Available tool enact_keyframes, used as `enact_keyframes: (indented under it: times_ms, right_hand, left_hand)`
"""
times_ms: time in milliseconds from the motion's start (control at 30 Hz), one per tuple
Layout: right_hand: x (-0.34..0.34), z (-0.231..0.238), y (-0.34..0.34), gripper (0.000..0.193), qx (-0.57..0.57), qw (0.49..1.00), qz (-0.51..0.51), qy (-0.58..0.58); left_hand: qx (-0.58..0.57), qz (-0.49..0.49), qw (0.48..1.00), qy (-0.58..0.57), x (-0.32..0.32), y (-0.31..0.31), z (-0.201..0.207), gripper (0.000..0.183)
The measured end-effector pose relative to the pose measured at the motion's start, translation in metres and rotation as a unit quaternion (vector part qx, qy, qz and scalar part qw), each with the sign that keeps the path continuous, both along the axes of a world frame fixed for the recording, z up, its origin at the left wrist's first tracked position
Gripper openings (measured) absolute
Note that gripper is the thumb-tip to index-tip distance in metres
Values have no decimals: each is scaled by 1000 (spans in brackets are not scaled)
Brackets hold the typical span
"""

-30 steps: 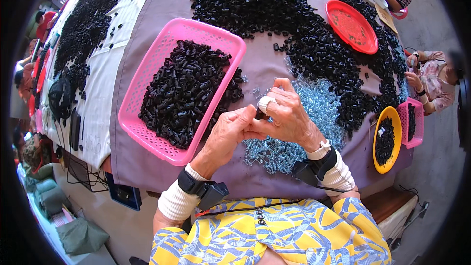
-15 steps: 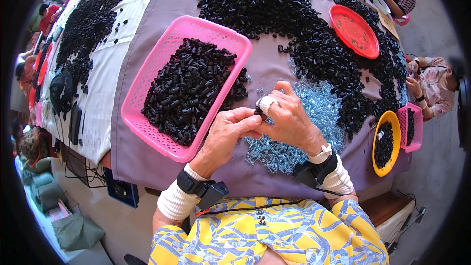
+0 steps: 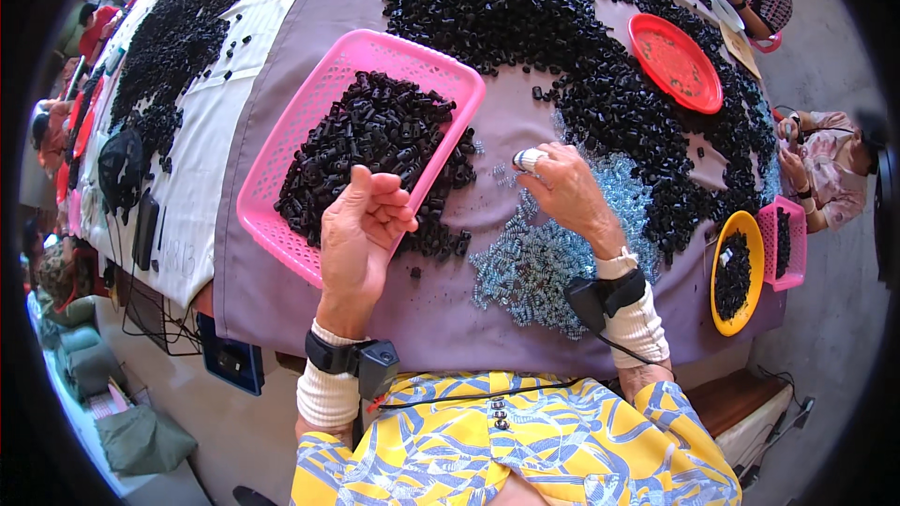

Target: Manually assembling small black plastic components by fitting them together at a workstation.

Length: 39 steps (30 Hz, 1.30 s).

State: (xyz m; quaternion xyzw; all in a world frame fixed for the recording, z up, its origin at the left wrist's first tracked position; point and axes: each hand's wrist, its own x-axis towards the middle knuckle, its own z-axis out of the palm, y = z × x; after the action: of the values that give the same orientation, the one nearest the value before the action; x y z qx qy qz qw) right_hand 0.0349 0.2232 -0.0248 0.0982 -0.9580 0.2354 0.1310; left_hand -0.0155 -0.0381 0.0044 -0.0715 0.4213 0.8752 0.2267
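Observation:
My left hand [image 3: 361,239] is raised at the near right side of a pink plastic basket [image 3: 272,225], palm turned up. Its thumb stands apart from loosely bent fingers, and nothing shows in it. A heap of small black plastic parts [image 3: 361,145] fills much of the basket, with more lying against its right side. Over the pile of small shiny springs [image 3: 534,272], my right hand [image 3: 570,192] is closed, its fingers curled together. White tape [image 3: 531,160] wraps one finger. Whatever its fingertips pinch, if anything, is too small to make out.
Loose black parts [image 3: 487,14] spread across the far side of the purple tablecloth [image 3: 450,323]. A red tray [image 3: 675,63] lies among them. At the right stand a yellow bowl [image 3: 745,295] and a small pink basket [image 3: 795,244]. Other people [image 3: 830,164] sit around the table.
My hands were together over the cloth, fingers meeting at a small black part. Now they are apart: the left moved left and opened by the basket, the right moved slightly right over the springs.

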Motion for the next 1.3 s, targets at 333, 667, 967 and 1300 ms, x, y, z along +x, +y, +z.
enact_keyframes:
  times_ms: [333, 667, 967, 1300]
  right_hand:
    - [-47, -30, -18, 8, 85, 996, -8, 5]
    - [-37, -13, 5, 17, -26, 997, 26, -73]
    - [-35, -24, -15, 17, 112, 992, 60, 13]
    - [-13, -9, -5, 7, 39, 996, 69, -36]
  left_hand:
    - [-42, -102, 993, 49, 10, 10, 10, 23]
    - [-34, -93, 994, 56, 7, 6, 3, 20]
    - [-47, -97, 993, 57, 6, 12, 1, 19]
    - [-59, -98, 991, 67, 4, 9, -1, 21]
